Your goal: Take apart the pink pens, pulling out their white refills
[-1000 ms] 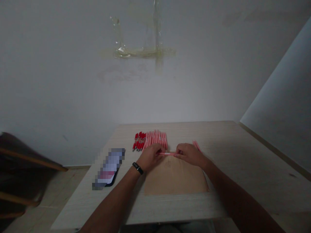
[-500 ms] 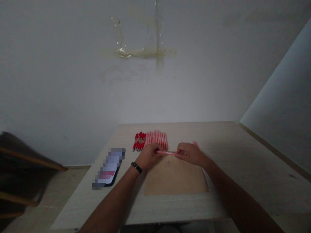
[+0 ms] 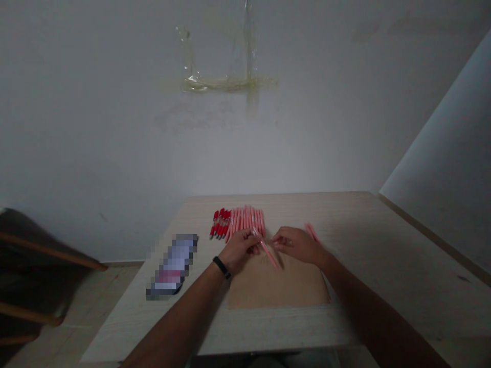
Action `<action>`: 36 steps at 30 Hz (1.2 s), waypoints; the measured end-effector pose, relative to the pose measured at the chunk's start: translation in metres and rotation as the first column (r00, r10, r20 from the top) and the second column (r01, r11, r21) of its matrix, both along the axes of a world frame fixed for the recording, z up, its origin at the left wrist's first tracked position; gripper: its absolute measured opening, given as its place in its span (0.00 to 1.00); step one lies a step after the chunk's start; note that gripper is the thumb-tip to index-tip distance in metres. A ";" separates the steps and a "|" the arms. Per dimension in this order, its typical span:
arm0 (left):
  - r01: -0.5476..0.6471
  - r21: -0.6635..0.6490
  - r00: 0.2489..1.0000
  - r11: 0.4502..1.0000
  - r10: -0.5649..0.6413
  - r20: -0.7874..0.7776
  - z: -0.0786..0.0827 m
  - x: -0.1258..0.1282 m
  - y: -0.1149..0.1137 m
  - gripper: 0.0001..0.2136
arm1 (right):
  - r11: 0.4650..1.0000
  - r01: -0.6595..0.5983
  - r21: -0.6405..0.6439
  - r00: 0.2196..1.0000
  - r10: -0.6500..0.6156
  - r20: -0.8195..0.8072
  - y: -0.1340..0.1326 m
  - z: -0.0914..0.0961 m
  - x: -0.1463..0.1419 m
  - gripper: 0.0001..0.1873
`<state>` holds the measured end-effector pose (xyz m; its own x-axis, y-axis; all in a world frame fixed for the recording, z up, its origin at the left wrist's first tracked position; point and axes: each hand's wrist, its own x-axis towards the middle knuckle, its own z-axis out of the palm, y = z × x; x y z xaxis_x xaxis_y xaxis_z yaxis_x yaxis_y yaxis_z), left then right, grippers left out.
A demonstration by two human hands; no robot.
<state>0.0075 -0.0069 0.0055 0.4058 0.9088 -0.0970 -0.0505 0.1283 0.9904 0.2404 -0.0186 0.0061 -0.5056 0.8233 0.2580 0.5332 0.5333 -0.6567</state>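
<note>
My left hand [image 3: 241, 246], with a dark band on its wrist, is closed on a pink pen [image 3: 265, 249]. The pen slants down to the right above a brown sheet [image 3: 280, 286]. Close to the pen's right side is my right hand [image 3: 293, 242], its fingers curled and their tips drawn together. Whether anything small is between them I cannot make out. Beyond my left hand lies a row of pink pens [image 3: 247, 217], side by side. Left of these are several red-and-clear pens [image 3: 219, 230]. More pink pens [image 3: 312, 232] show partly behind my right hand.
A phone [image 3: 172, 266] with a lit, blurred screen lies on the left of the pale wooden table [image 3: 356, 209]. The wall [image 3: 307, 128] with old tape on it rises behind the table. A dark chair-like object [image 3: 34, 276] stands at the left.
The pink pen has swung from nearly level between both hands to a downward slant in my left hand. My right hand has come off its end and shifted slightly left.
</note>
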 end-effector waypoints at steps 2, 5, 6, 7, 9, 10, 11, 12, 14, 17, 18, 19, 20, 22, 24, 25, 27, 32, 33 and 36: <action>0.026 -0.025 1.000 0.999 -0.026 0.003 -0.004 0.002 -0.001 0.13 | 0.997 0.038 -0.063 0.996 -0.043 -0.073 0.000 -0.002 -0.001 0.13; 0.054 -0.045 0.999 0.998 -0.054 -0.006 -0.011 0.004 -0.001 0.14 | 0.992 0.038 -0.117 0.990 -0.053 -0.128 -0.001 -0.002 -0.005 0.21; 0.062 -0.048 0.998 0.997 -0.063 -0.011 -0.013 0.004 -0.002 0.14 | 0.992 0.029 -0.121 0.989 -0.046 -0.138 -0.002 -0.002 -0.007 0.23; 0.078 -0.050 0.997 0.996 -0.078 -0.013 -0.015 0.005 -0.002 0.14 | 0.992 0.016 -0.123 0.989 -0.034 -0.147 -0.002 -0.002 -0.009 0.25; 0.101 -0.052 0.995 0.994 -0.101 -0.008 -0.017 0.006 -0.002 0.14 | 0.991 -0.012 -0.130 0.987 -0.009 -0.162 -0.003 -0.002 -0.011 0.27; 0.108 -0.054 0.994 0.993 -0.109 -0.005 -0.018 0.006 -0.003 0.14 | 0.991 -0.024 -0.134 0.986 0.001 -0.169 -0.003 -0.002 -0.013 0.27; 0.113 -0.057 0.994 0.992 -0.113 -0.002 -0.018 0.006 -0.003 0.14 | 0.990 -0.033 -0.139 0.984 0.007 -0.179 -0.003 -0.002 -0.014 0.27; 0.116 -0.061 0.993 0.991 -0.116 0.001 -0.017 0.007 -0.004 0.14 | 0.989 -0.039 -0.145 0.980 0.010 -0.197 -0.003 -0.003 -0.014 0.27; 0.118 -0.064 0.993 0.991 -0.118 0.011 -0.016 0.008 -0.005 0.14 | 0.984 -0.054 -0.170 0.968 0.010 -0.249 -0.002 -0.006 -0.016 0.28; 0.110 -0.052 0.993 0.993 -0.108 0.041 -0.015 0.010 -0.006 0.14 | 0.969 -0.090 -0.230 0.939 0.005 -0.344 0.000 -0.012 -0.018 0.27; 0.107 -0.047 0.993 0.993 -0.104 0.050 -0.014 0.010 -0.007 0.14 | 0.962 -0.105 -0.250 0.928 0.005 -0.372 0.000 -0.014 -0.019 0.27; 0.104 -0.044 0.993 0.994 -0.102 0.056 -0.014 0.011 -0.007 0.14 | 0.956 -0.120 -0.267 0.920 0.006 -0.392 0.001 -0.016 -0.020 0.27; 0.104 -0.043 0.993 0.994 -0.101 0.060 -0.014 0.011 -0.007 0.15 | 0.951 -0.130 -0.279 0.915 0.007 -0.404 0.001 -0.017 -0.020 0.27; 0.106 -0.046 0.993 0.993 -0.103 0.056 -0.015 0.012 -0.008 0.15 | 0.948 -0.130 -0.290 0.915 0.002 -0.403 0.002 -0.017 -0.020 0.28; 0.107 -0.050 0.994 0.993 -0.105 0.043 -0.015 0.012 -0.008 0.15 | 0.950 -0.104 -0.295 0.929 -0.013 -0.371 0.002 -0.017 -0.020 0.28; 0.108 -0.051 0.994 0.993 -0.106 0.037 -0.015 0.012 -0.008 0.15 | 0.951 -0.090 -0.297 0.934 -0.023 -0.356 0.002 -0.016 -0.019 0.28; 0.108 -0.051 0.994 0.993 -0.107 0.027 -0.017 0.011 -0.007 0.15 | 0.950 -0.076 -0.302 0.937 -0.035 -0.348 0.003 -0.016 -0.019 0.28; 0.121 -0.054 0.993 0.991 -0.119 0.024 -0.020 0.011 -0.006 0.16 | 0.941 -0.112 -0.320 0.922 -0.022 -0.387 0.004 -0.021 -0.019 0.28; 0.125 -0.051 0.992 0.991 -0.124 0.027 -0.020 0.011 -0.005 0.16 | 0.941 -0.118 -0.317 0.921 -0.015 -0.389 0.004 -0.021 -0.019 0.28; 0.125 -0.035 0.992 0.992 -0.124 0.026 -0.020 0.011 -0.005 0.15 | 0.949 -0.116 -0.294 0.922 -0.007 -0.386 0.003 -0.021 -0.019 0.29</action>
